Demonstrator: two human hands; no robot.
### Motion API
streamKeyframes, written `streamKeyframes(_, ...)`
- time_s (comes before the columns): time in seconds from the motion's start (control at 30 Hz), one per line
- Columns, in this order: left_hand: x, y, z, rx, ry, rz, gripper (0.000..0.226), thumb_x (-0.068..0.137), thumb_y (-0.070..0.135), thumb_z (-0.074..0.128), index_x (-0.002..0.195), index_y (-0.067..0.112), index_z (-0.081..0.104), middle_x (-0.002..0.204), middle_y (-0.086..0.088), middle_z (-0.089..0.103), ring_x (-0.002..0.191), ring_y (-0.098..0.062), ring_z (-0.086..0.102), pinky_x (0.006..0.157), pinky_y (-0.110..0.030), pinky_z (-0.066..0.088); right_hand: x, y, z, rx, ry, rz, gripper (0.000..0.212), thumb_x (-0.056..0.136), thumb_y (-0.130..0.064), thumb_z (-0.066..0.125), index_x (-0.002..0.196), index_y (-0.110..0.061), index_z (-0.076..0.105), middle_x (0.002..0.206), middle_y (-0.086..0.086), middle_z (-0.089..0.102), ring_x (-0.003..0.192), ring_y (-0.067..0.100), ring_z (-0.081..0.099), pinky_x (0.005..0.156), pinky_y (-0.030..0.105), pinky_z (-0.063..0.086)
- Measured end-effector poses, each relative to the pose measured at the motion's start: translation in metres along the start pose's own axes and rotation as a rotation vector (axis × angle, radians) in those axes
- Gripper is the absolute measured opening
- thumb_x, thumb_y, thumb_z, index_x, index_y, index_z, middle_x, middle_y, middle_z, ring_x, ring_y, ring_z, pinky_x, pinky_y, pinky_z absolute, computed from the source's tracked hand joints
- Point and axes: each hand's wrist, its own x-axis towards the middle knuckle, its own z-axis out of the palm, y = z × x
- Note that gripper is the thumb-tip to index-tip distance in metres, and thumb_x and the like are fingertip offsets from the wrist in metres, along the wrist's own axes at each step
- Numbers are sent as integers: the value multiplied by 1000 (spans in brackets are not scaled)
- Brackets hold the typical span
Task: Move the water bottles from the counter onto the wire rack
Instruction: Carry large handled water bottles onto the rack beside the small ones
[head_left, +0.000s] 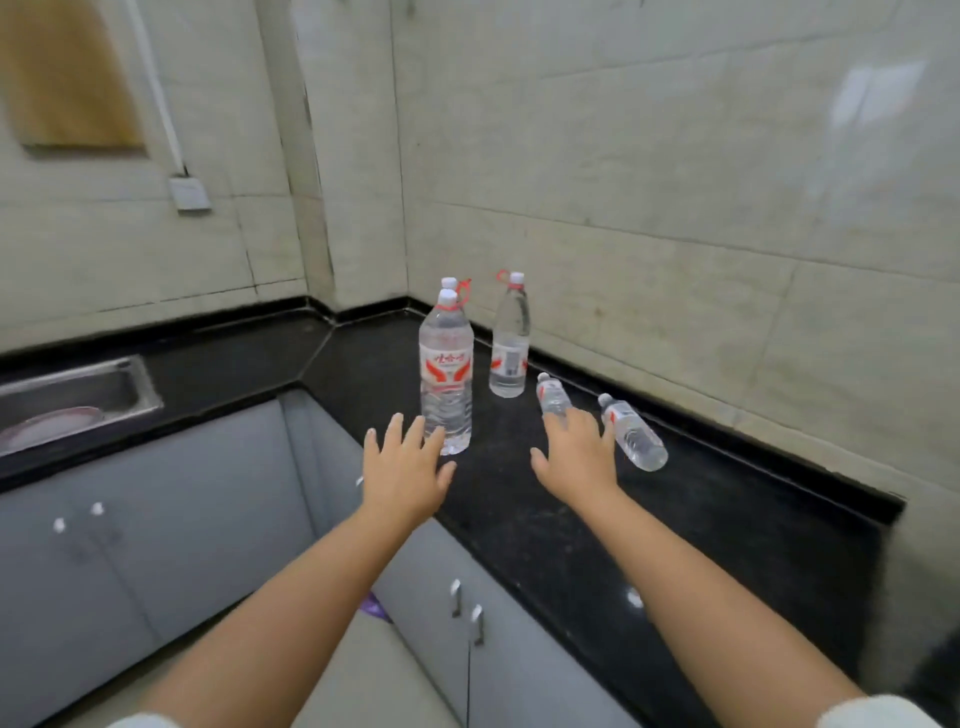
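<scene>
Spread hands (488, 467) just short of bottles (447, 374) on counter (571, 519)

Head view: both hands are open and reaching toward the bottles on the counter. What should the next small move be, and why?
Probably close each hand on the bottle nearest it. The left hand is open right beside the tall front bottle, and the right hand is spread over a small lying bottle. Neither hand holds anything yet, and all the bottles are still on the black counter.
</scene>
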Motion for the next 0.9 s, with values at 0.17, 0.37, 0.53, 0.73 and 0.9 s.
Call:
streamKeyframes(0.17,46,-48,17,-59,-35,-64,52,97,44,27,145,25,21,156,-2,16,144,-26,6,115,-47,10,53,-40,30,21,-14,-15,45,91,-33,46,131,-12,40,139,11,38,133,26,30,111,48,19)
streamKeyframes(0.37,123,-74,40,-80,-2,-47,54,97,45,27,146,25,18,156,-1,13,145,-25,4,116,-44,10,129,-50,68,50,-25,-8,51,92,-34,45,137,-13,34,144,10,34,136,27,27,112,46,18)
streamKeyframes(0.53,209,-74,35,-103,96,37,58,96,45,31,147,23,14,157,-3,9,145,-24,3,116,-40,10,188,-44,106,167,-35,33,53,92,-36,46,138,-14,35,144,7,37,135,23,32,113,44,24)
streamKeyframes(0.73,314,-61,28,-114,208,364,67,91,41,46,144,7,23,155,-9,18,145,-22,11,117,-36,12,242,-36,151,364,-79,77,50,96,-37,39,139,-10,35,142,6,41,132,19,37,110,32,30)
streamKeyframes(0.9,341,-76,43,-186,194,565,72,72,28,76,128,-7,47,133,-24,49,127,-35,46,104,-40,39,262,-46,180,743,-216,68,31,99,-23,32,127,-17,45,129,6,50,124,19,44,98,24,34)
